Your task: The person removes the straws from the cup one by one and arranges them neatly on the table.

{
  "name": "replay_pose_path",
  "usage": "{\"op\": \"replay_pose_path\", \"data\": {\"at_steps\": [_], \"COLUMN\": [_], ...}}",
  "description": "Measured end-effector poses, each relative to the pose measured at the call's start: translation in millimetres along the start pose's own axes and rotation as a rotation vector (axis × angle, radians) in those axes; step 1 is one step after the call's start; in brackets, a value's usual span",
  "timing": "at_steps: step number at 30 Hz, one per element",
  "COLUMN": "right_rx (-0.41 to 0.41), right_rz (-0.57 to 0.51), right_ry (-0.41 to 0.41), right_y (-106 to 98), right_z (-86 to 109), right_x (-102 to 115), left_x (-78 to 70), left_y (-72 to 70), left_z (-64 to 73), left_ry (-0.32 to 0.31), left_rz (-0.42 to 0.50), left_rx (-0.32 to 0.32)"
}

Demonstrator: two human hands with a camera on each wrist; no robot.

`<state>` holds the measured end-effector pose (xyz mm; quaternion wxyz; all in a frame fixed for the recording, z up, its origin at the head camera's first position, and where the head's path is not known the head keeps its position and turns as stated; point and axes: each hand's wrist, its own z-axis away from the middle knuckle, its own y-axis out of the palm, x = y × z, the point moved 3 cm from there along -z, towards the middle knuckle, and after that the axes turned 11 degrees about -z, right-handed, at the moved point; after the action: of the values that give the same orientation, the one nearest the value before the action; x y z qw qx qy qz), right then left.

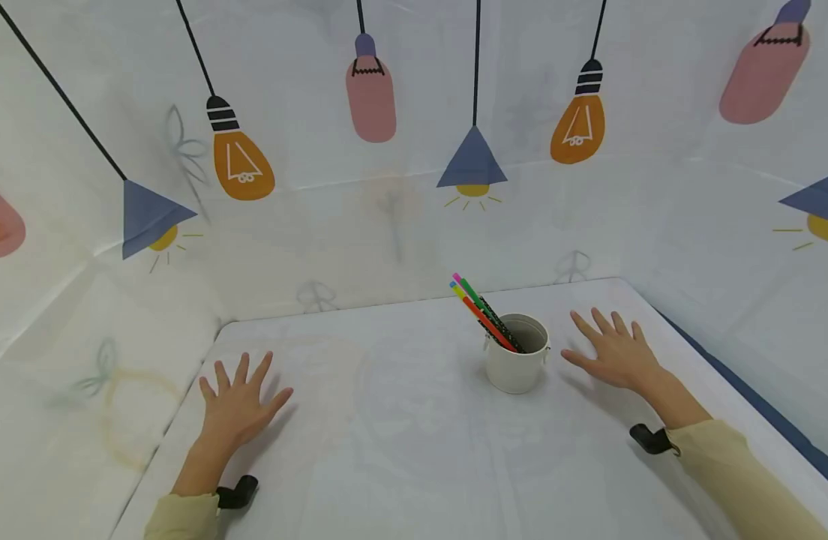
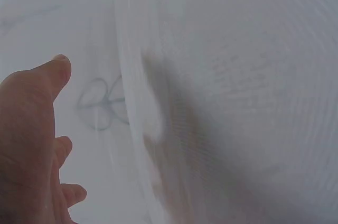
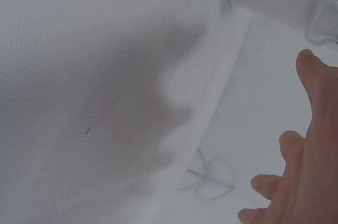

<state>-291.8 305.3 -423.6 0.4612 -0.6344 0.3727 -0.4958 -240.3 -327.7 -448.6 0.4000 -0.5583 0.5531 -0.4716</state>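
Note:
A white bucket-shaped pen holder (image 1: 515, 373) stands upright on the white table, right of the middle. Several colourful pens (image 1: 481, 311) lean to the left inside it, with pink, blue, green and orange-red parts showing. My right hand (image 1: 619, 352) hovers just right of the holder, fingers spread and holding nothing. In the right wrist view its thumb lies just below the holder's small side handle (image 3: 319, 26). Over the left part of the table my left hand (image 1: 235, 409) is spread too, with nothing in it, and its shadow falls on the surface.
The white table (image 1: 387, 450) ends at a white sheet (image 1: 414, 217) printed with hanging lamps and bulbs, which rises behind and at both sides. A dark blue strip (image 1: 745, 390) runs along the table's right edge. Black wrist straps (image 1: 238, 493) sit on both wrists.

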Motion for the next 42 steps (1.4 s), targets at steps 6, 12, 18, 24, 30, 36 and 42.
{"op": "replay_pose_path", "data": {"at_steps": [6, 12, 18, 24, 30, 36, 42], "right_rx": [-0.041, -0.124, -0.263, -0.174, -0.080, -0.045, -0.043], "right_rz": [0.019, -0.026, -0.191, -0.337, -0.513, -0.649, -0.705], "right_ry": [-0.027, -0.091, -0.207, -0.216, -0.227, -0.202, -0.191], "right_y": [-6, -14, -24, -23, -8, 14, 20], "right_z": [-5.5, -7.2, -8.6, -13.3, -20.3, -22.3, -20.7], "right_x": [8, 18, 43, 70, 82, 77, 80], "left_x": [-3.0, -13.9, -33.2, -59.7, -87.6, -121.2, -149.7], "left_y": [-3.3, -2.9, -8.9, -20.3, -27.2, -33.2, -47.8], "left_z": [-1.0, -4.6, -14.7, -27.8, -33.2, -36.6, -43.7], "left_ry": [0.005, 0.036, 0.063, 0.132, 0.178, 0.205, 0.232], "left_rz": [-0.001, 0.028, 0.080, 0.121, 0.196, 0.300, 0.392], "left_rx": [0.000, -0.006, 0.003, -0.008, 0.025, 0.057, 0.062]}}
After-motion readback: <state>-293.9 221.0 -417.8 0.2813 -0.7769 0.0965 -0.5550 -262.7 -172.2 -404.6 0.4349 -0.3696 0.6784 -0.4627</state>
